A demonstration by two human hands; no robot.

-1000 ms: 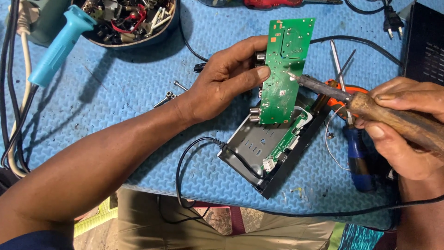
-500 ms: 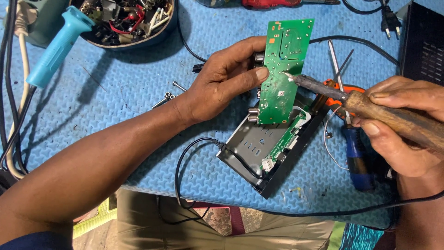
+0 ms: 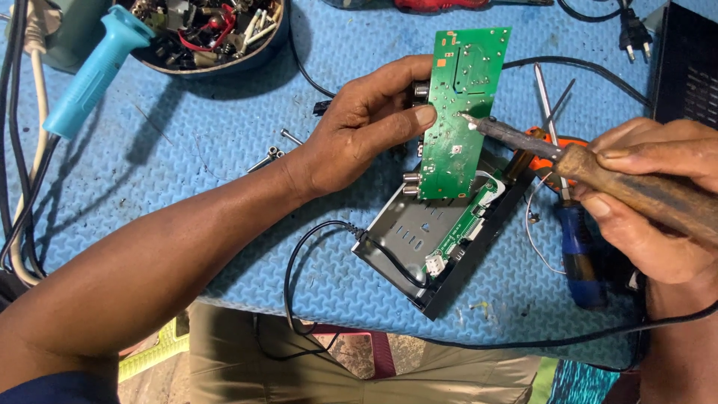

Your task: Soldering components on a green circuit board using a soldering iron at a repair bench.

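Green board (image 3: 460, 112) stands tilted above the open black case (image 3: 441, 239), pinched at its left edge by the left hand (image 3: 359, 131), forearm crossing the blue mat (image 3: 187, 172). Right hand (image 3: 651, 202) wraps the wooden-handled iron (image 3: 598, 176), tip touching the board.

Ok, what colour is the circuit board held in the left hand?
Green, with small silver solder dots; the circuit board shows best in the head view.
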